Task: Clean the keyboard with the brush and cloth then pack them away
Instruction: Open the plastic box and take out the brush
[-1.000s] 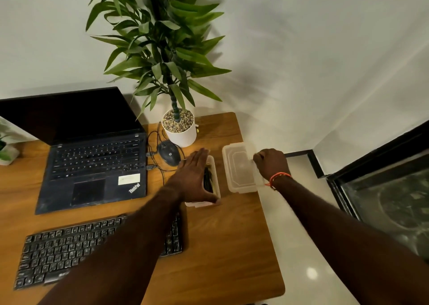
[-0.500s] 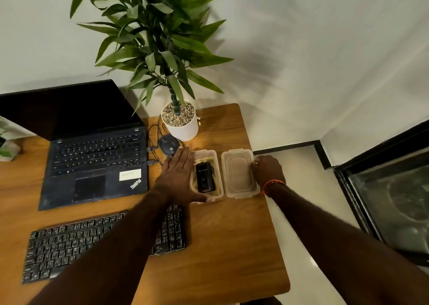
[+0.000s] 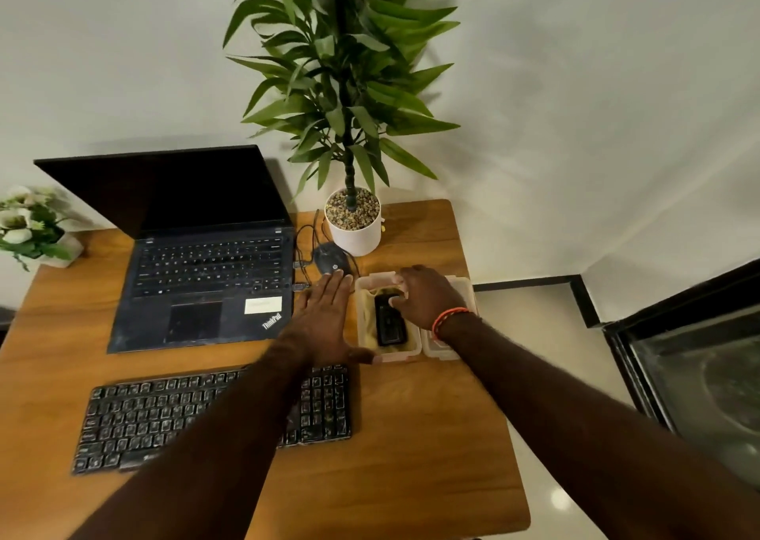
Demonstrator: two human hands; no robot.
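A black keyboard (image 3: 135, 420) lies at the front left of the wooden table, partly under my left forearm. Behind its right end stands an open clear plastic container (image 3: 397, 355) lined with a pale yellow cloth (image 3: 369, 326). A black brush (image 3: 390, 328) lies on the cloth. My left hand (image 3: 325, 321) rests flat against the container's left side, thumb at its front corner. My right hand (image 3: 427, 297) reaches into the container, fingertips curled on the brush's far end. The container's lid (image 3: 442, 348) lies just right of it, mostly under my right wrist.
An open black laptop (image 3: 205, 268) sits behind the keyboard. A wired mouse (image 3: 331, 262) and a tall plant in a white pot (image 3: 355, 231) stand behind the container. A small flower pot (image 3: 28, 227) is far left. The table's right edge runs just beyond the lid; a dark cabinet (image 3: 699, 367) stands on the floor.
My right hand left the lid's right edge and moved left into the container onto the brush. My left hand stayed beside the container. The camera tilted, shifting the scene.
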